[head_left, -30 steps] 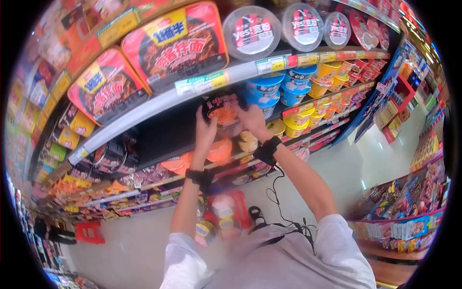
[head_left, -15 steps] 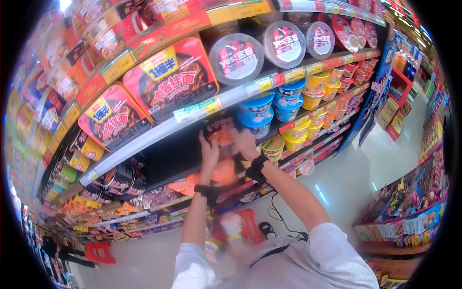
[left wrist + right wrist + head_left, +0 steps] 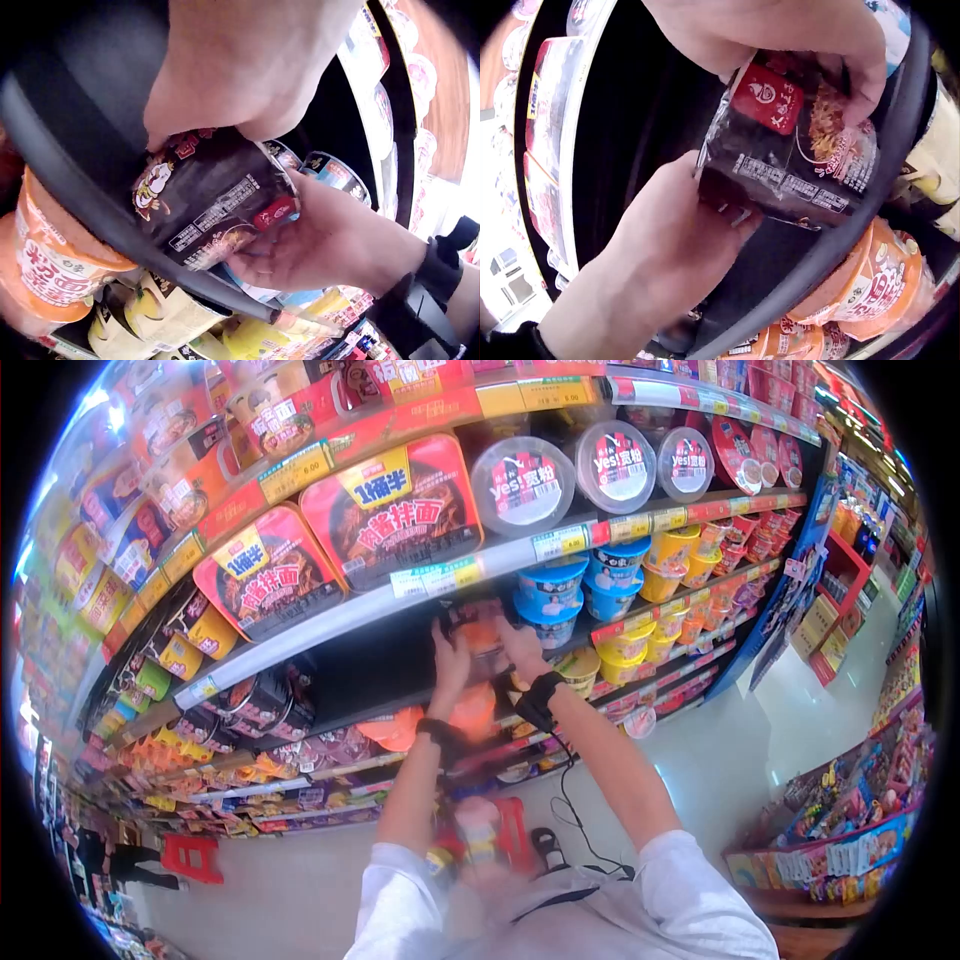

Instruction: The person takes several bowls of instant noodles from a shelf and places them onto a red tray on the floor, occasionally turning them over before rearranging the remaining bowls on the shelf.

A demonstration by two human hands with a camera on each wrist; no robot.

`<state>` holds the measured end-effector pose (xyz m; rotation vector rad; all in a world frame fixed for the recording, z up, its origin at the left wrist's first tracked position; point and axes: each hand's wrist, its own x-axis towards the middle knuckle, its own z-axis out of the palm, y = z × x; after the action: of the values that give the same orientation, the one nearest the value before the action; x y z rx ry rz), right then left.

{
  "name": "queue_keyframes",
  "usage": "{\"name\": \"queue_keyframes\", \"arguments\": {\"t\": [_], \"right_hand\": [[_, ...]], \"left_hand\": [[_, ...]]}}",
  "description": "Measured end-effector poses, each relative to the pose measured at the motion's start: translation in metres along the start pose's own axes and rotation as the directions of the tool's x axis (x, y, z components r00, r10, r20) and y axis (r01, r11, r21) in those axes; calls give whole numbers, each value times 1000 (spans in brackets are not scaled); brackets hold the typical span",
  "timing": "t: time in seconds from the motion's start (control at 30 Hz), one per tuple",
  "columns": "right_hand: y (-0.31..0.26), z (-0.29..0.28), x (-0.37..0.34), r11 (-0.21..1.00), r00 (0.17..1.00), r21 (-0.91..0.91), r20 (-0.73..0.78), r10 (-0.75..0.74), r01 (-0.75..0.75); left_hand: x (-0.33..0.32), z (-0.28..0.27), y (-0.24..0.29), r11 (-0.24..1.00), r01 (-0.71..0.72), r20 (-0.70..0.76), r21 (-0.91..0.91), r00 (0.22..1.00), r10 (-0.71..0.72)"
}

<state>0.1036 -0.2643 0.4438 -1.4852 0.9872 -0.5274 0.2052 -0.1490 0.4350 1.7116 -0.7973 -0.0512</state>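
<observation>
Both hands hold a black noodle package (image 3: 476, 628) between them over a dark shelf, beside stacked blue tubs (image 3: 548, 600). In the head view the left hand (image 3: 452, 662) is on its left side and the right hand (image 3: 518, 644) on its right. The left wrist view shows the package (image 3: 217, 202) with white print and a red label, the right hand's (image 3: 315, 240) fingers curled at its side. In the right wrist view the left hand (image 3: 682, 225) grips the lower left edge, while the right hand (image 3: 802, 37) bends its fingers over the package (image 3: 780, 150).
Above runs a shelf edge (image 3: 330, 606) with red noodle boxes (image 3: 390, 510) and round clear-lidded bowls (image 3: 522, 482). Orange bowls (image 3: 392, 728) stand below, and yellow tubs (image 3: 622, 652) to the right. On the floor is a red basket (image 3: 512, 834); another red item (image 3: 192, 858) lies farther left.
The shelves sit lower in the head view than a second ago. Both hands still hold the black package, which is now partly under the upper shelf's edge.
</observation>
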Motion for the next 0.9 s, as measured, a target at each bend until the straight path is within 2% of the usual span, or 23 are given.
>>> {"name": "queue_keyframes", "arguments": {"t": [0.07,0.1,0.17,0.2,0.3,0.37,0.4,0.43,0.5,0.53,0.57,0.63,0.7,0.77,0.87,0.9], "right_hand": [[8,-4,-1,980,989,184,138,46,-71],[13,-2,-9,983,999,184,37,-25,18],[19,-1,-46,972,976,150,-153,-157,180],[5,-18,-79,963,987,228,29,-157,146],[92,-17,-86,950,986,264,-22,-168,168],[172,-46,-85,959,937,-30,223,-267,281],[174,-68,-114,992,922,-85,383,-58,97],[210,-94,-125,997,871,-59,487,63,-40],[315,-154,-118,919,692,-389,645,324,-68],[354,-172,-124,805,670,-469,469,576,-364],[347,-183,-157,793,777,-499,318,543,-350],[350,-189,-190,790,785,-409,234,574,-457],[350,-186,-211,818,784,-296,258,565,-493],[346,-176,-227,878,806,-281,358,470,-387],[328,-155,-246,904,778,-314,473,414,-290],[319,-143,-250,909,761,-317,508,403,-270]], "left_hand": [[-7,-2,16,998,54,-34,-42,998,-56],[-7,-3,5,997,12,-42,-82,999,-16],[-29,-20,14,979,14,5,-204,1000,-13],[-45,-28,9,980,15,1,-198,1000,-15],[-132,-70,7,994,61,45,-85,997,-58],[-202,-110,-7,996,86,72,13,994,-87],[-243,-128,-30,993,108,109,47,988,-112],[-280,-144,-60,991,111,143,78,982,-121],[-364,-173,-112,937,208,26,282,974,-225],[-393,-190,-123,911,345,26,225,933,-359],[-414,-200,-130,862,480,38,165,870,-492],[-430,-208,-104,774,633,-27,23,774,-632],[-450,-213,-126,779,627,-34,-23,778,-627],[-498,-206,-199,870,492,8,22,870,-493],[-491,-205,-177,907,272,-14,323,959,-283],[-494,-205,-179,898,266,-52,351,963,-266]]}}
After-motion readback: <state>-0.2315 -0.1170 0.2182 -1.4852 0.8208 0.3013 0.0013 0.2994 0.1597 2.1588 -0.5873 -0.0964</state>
